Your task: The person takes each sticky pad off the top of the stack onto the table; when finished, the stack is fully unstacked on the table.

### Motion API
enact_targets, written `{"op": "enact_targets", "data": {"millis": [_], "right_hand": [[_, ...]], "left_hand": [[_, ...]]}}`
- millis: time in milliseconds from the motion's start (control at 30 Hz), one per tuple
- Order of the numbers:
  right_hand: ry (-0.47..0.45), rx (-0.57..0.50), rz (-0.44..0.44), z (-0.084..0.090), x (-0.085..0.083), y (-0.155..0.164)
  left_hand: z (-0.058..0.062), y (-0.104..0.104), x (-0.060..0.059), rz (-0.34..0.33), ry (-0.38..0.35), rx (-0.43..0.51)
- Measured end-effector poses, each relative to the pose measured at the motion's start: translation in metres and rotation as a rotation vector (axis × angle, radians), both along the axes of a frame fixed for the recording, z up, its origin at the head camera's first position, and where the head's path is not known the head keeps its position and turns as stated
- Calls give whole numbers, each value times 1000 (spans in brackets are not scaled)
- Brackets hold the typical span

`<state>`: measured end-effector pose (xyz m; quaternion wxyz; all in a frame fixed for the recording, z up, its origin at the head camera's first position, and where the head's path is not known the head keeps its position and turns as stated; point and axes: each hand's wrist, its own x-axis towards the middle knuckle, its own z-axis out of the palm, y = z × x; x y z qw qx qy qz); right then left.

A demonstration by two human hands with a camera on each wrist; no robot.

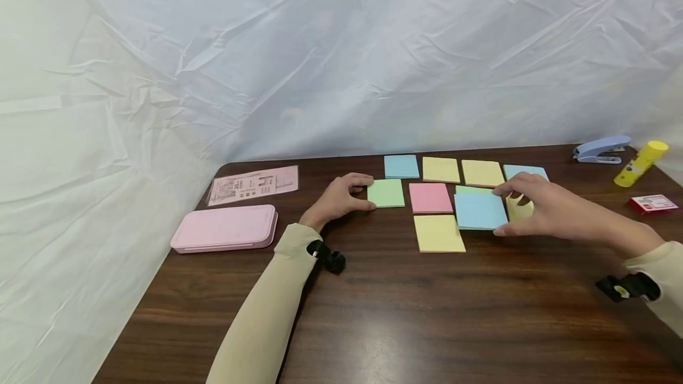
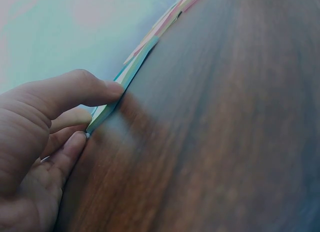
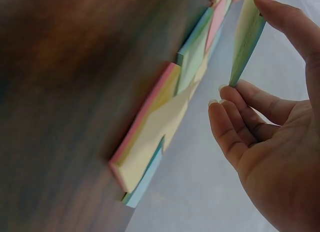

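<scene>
On the left side of the group of sticky note pads, my left hand [image 1: 341,196] pinches a green sticky note pad [image 1: 386,194] by its left edge. My right hand [image 1: 546,209] holds a blue sticky note pad [image 1: 481,211] between thumb and fingers. In the right wrist view this pad [image 3: 248,42] is raised off the table and tilted. It partly hides a green pad [image 1: 474,189] and a yellow pad [image 1: 517,208]. A pink pad [image 1: 430,198] lies between the hands, with a yellow pad [image 1: 440,234] in front of it.
Along the back lie a blue pad [image 1: 401,166], two yellow pads and another blue pad. A pink case [image 1: 226,228] and a pink printed packet [image 1: 253,185] lie left. Right are a stapler [image 1: 600,150], a yellow tube [image 1: 640,163] and a small red box [image 1: 653,203].
</scene>
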<state>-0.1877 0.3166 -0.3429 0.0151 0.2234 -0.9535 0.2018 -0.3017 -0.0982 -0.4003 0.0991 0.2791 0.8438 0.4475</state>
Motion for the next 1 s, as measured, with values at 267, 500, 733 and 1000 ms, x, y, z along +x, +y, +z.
{"op": "enact_targets", "data": {"millis": [267, 500, 733, 1000], "right_hand": [[3, 31, -11, -12, 16, 10], [-14, 24, -10, -17, 24, 12], [-19, 29, 15, -23, 29, 11], [-2, 53, 29, -25, 30, 7]], "left_hand": [[0, 1, 0, -7, 0, -5], [1, -1, 2, 1, -7, -13], [1, 0, 3, -2, -13, -11], [0, 0, 1, 1, -6, -9]]}}
